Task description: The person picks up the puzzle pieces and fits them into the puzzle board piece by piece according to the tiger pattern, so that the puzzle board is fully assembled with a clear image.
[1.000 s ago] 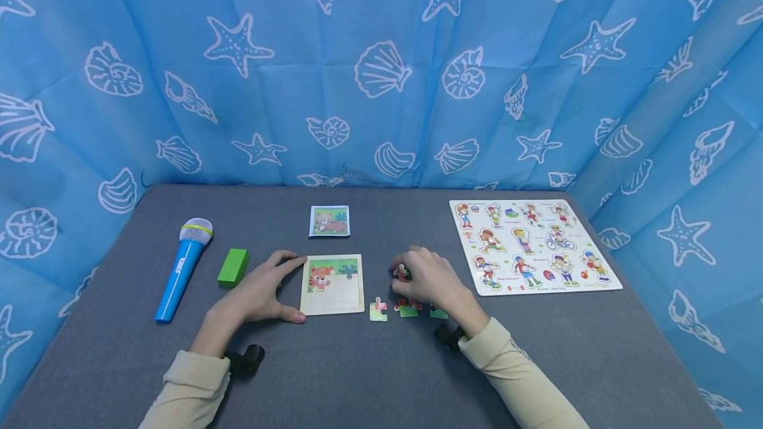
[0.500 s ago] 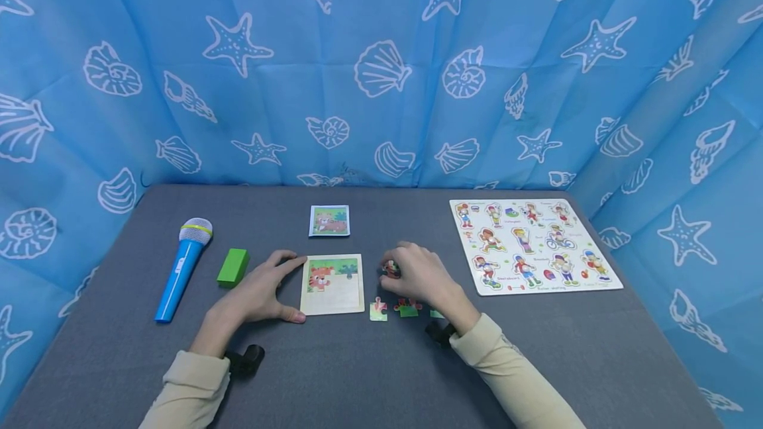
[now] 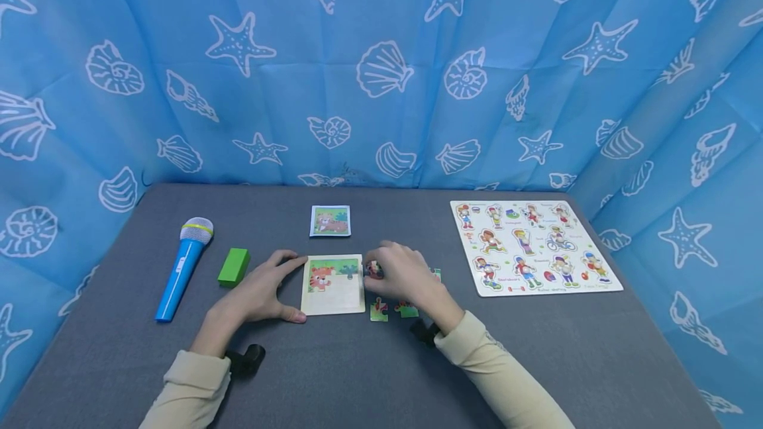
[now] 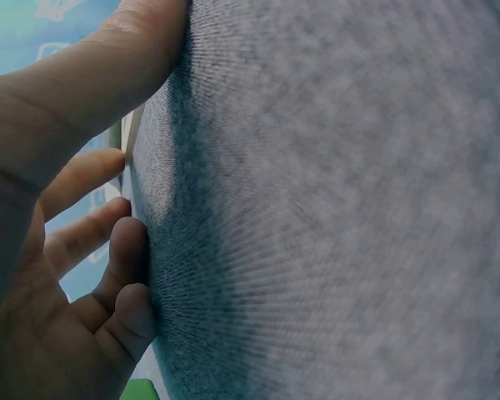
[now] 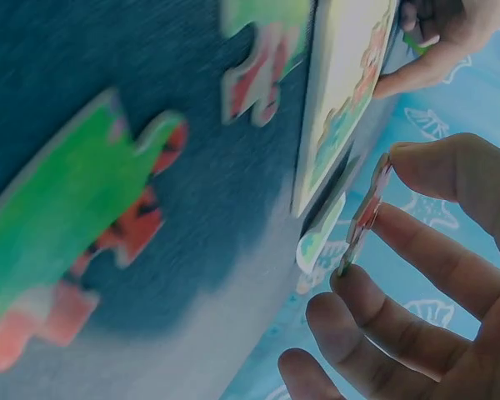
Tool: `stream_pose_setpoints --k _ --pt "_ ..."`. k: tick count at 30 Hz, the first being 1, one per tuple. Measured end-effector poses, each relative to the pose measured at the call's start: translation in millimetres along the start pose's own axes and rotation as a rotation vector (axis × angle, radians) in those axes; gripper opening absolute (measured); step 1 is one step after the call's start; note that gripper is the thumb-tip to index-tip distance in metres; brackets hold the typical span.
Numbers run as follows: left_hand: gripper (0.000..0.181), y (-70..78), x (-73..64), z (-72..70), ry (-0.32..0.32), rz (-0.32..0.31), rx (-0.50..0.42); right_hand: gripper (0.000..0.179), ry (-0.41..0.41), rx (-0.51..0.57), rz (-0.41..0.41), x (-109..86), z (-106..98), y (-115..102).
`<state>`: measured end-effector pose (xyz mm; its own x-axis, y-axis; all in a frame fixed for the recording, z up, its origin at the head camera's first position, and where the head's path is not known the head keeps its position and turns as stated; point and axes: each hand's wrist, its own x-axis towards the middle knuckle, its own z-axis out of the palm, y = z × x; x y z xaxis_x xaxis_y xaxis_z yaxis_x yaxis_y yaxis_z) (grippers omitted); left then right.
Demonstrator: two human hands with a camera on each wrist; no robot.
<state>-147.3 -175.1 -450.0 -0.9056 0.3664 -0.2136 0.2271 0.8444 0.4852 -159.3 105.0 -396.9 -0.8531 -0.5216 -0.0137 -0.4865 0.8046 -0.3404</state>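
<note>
My right hand (image 3: 406,275) pinches a jigsaw piece (image 5: 368,212) between thumb and fingertips, close to the right edge of the puzzle tray (image 3: 335,305). In the right wrist view the piece is edge-on, so most of its picture is hidden. My left hand (image 3: 261,291) rests along the tray's left side, its thumb and forefinger spread to touch the two left corners. Tiger and greenery pieces (image 3: 320,278) fill the tray's upper part, and its lower part is bare wood. Loose jigsaw pieces (image 3: 378,311) lie right of the tray, some partly under my right hand.
Behind the tray lies a small picture card (image 3: 330,221). A green block (image 3: 234,267) and a blue toy microphone (image 3: 185,269) are at left. At right lies a white board with sports figures (image 3: 536,247). A blue shell-print curtain (image 3: 381,118) stands behind the grey table.
My right hand has moved left with the jigsaw piece, up to the tray's right edge, uncovering a loose piece behind it. The left hand stays in place.
</note>
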Motion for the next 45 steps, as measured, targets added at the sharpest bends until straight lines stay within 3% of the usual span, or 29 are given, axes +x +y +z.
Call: stream_pose_setpoints --k 13,30,41,45 --pt "0.113 -2.8 -0.1 -0.6 -0.017 -0.006 -0.015 0.025 -0.04 -0.03 -0.045 16.9 9.7 -24.0" --pt "0.113 -3.6 -1.4 -0.6 0.006 0.035 -0.01 0.016 -0.1 -0.046 -0.09 35.8 29.4 -45.2" --pt "0.112 -4.0 -1.4 -0.7 0.015 0.05 -0.017 0.03 -0.125 -0.107 -0.07 39.6 34.5 -47.7" --pt "0.112 -3.9 -1.5 -0.8 0.015 0.049 -0.015 0.024 -0.137 -0.1 -0.067 40.8 34.5 -44.5"
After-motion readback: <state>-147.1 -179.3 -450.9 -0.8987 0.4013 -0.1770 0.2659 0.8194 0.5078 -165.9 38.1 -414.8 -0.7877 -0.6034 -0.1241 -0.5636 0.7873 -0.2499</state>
